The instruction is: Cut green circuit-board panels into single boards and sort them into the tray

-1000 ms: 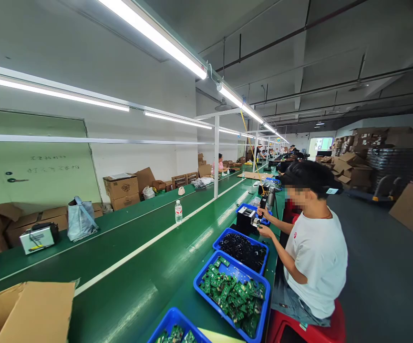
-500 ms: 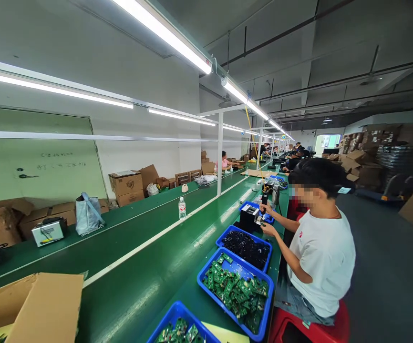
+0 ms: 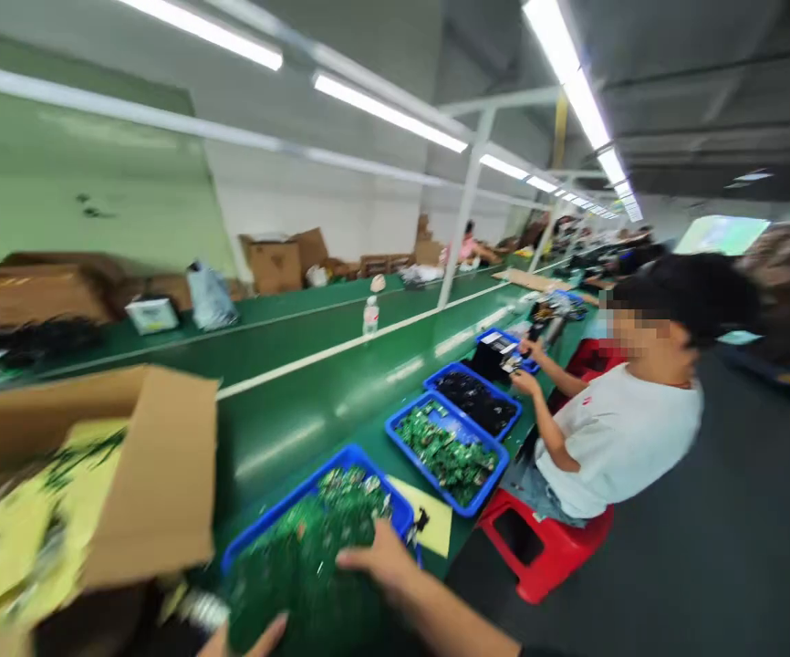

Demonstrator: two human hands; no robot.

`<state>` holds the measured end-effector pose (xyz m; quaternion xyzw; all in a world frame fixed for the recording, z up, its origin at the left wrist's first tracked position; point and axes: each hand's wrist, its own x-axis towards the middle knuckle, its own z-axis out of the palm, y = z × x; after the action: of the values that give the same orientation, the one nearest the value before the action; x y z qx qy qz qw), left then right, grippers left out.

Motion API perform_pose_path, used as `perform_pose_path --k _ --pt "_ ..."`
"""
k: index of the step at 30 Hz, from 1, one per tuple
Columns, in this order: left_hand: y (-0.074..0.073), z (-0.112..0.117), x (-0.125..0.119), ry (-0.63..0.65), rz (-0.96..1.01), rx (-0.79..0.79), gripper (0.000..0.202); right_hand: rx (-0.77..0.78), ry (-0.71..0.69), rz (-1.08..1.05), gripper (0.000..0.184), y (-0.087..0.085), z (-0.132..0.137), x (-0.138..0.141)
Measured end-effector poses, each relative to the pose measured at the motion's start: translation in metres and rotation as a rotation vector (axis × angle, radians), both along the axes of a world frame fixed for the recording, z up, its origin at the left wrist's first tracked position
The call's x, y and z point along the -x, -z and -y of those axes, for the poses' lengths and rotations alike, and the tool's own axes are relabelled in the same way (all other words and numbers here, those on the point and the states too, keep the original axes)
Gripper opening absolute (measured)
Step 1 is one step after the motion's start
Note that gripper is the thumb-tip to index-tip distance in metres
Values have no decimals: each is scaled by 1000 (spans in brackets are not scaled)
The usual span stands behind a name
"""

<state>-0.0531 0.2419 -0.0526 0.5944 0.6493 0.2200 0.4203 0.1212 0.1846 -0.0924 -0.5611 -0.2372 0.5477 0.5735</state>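
Observation:
My right hand (image 3: 379, 558) lies on a heap of green circuit boards (image 3: 313, 566) in the nearest blue bin (image 3: 278, 522), with its fingers curled over the heap's right edge. Only a thumb and fingertips of my left hand (image 3: 248, 639) show at the bottom edge, against the near side of the same green heap; motion blur hides its grip. An open cardboard box (image 3: 155, 474) with yellow sheets inside stands just left of the bin. A yellow sheet (image 3: 426, 516) lies to the bin's right.
A long green conveyor table (image 3: 313, 383) runs away from me. A seated person in a white shirt (image 3: 618, 438) on a red stool (image 3: 538, 547) works beside two more blue bins (image 3: 446, 452) of parts. A water bottle (image 3: 369, 317), cartons and bags stand farther back.
The view has swung down and to the left, and everything is smeared. My hands have come into view on the nearest blue bin of boards. The neighbouring person keeps working at the same spot.

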Motion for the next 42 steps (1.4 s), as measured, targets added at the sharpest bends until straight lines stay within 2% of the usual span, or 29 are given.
perform_pose_path --k 2,5,9,13,16,20,25,27,29,33,37,40,42 --pt "-1 12 6 18 148 23 46 -28 -7 -17 52 -6 4 -4" --pt "-1 17 6 59 352 3 34 -68 -43 -11 48 -9 1 -13" --pt "5 17 1 39 242 -81 21 -88 -78 87 46 -2 -1 -15" --pt "12 13 13 -63 146 -136 22 -74 89 388 40 9 1 -17" --pt "15 4 35 -107 141 -123 21 -50 172 310 43 15 1 -31" --pt "18 1 51 -73 235 -40 27 -12 81 93 47 28 2 -42" --pt "19 18 38 -97 657 220 47 58 -65 -114 38 52 -4 -6" --pt "18 24 33 -75 769 303 52 66 -124 -103 31 60 -9 11" --pt "16 26 30 -20 797 346 55 71 -172 -28 27 67 -14 22" --pt "8 27 33 99 708 376 48 116 -165 142 23 75 -23 17" --pt "-1 28 35 257 641 345 45 124 -102 339 36 65 -29 -2" --pt "-8 30 33 398 631 305 49 -1 -132 505 38 38 -31 -6" --pt "-11 31 30 446 622 285 53 -65 -255 462 39 15 -30 -5"
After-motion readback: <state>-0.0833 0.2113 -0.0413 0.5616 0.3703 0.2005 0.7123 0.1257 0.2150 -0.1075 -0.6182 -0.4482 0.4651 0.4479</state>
